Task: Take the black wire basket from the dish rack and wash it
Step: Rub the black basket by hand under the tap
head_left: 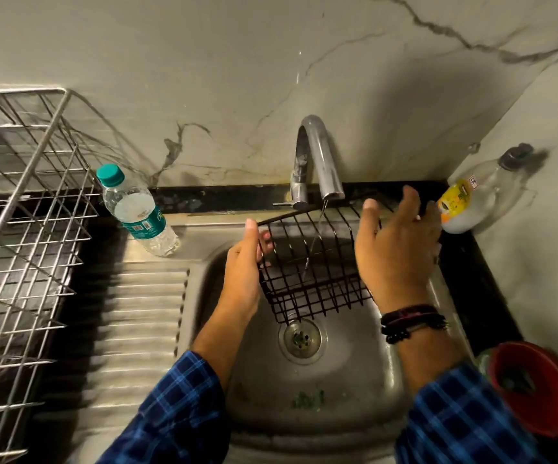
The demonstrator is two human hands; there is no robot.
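Dish rack (19, 202) sits far left on the tabletop with no basket in it, so I judge the take-out step done. Sink (354, 390) is centre, and the step in hand is the rinse. Black wire basket (314, 266) is held tilted over the sink bowl, above the drain (301, 338) and under the tap (319, 155). My left hand (242, 266) grips the basket's left end, thumb outside, fingers (265, 238) curled in through the wires. My right hand (401, 252) is at the basket's right end, fingers straight and spread, grasping nothing. Palm on the wire or just beside it, cannot tell. A thin water stream (317, 229) falls through the basket's middle.

Next, my guess: right hand rubs along the wires or fetches soap while the left turns the basket so the stream reaches every side. That leaves a one-hand hold on thin wet wire, so it wants a firm grip.

Hard to see:
- The rack's left part is cut off.
- The basket's right end is behind my right hand, and its far rim is lost against the dark tabletop edge.
- Red bowl (538, 380) is cut at the right edge, contents dark and unclear.
- Clear bottle (471, 205) at right may be dish liquid, but its yellow label is unreadable.
- Water bottle (137, 209) stands near the rack.
- No sponge in view.
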